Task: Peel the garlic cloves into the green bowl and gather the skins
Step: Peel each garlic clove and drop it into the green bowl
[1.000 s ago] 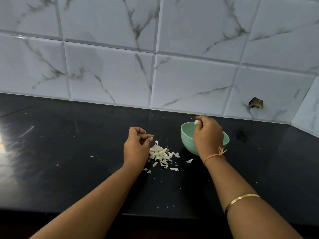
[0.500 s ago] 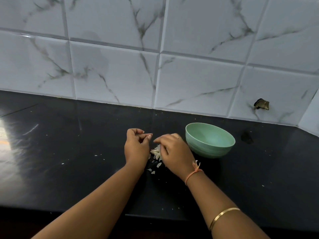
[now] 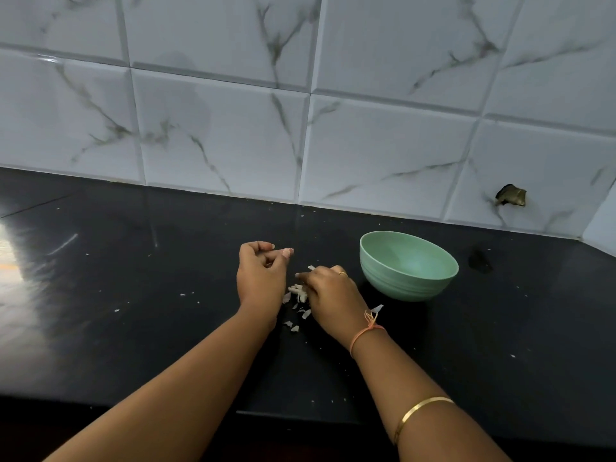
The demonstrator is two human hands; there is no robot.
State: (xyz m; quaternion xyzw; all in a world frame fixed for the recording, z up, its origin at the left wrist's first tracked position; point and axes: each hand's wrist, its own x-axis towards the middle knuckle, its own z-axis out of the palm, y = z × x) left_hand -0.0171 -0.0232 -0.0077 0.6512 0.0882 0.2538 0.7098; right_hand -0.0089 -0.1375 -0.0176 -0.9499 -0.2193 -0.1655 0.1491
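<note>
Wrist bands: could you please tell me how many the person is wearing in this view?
2, both on the right arm: an orange thread band at the wrist, just behind the right hand, and a gold bangle farther up the forearm. The left arm shows none.

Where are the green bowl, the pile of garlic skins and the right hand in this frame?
green bowl [image 3: 411,288]: head view, on its ribbed outer wall.
garlic skins [image 3: 297,290]: head view, on the loose pile between the hands.
right hand [image 3: 331,291]: head view, on the back of the hand, over the pile.
</note>
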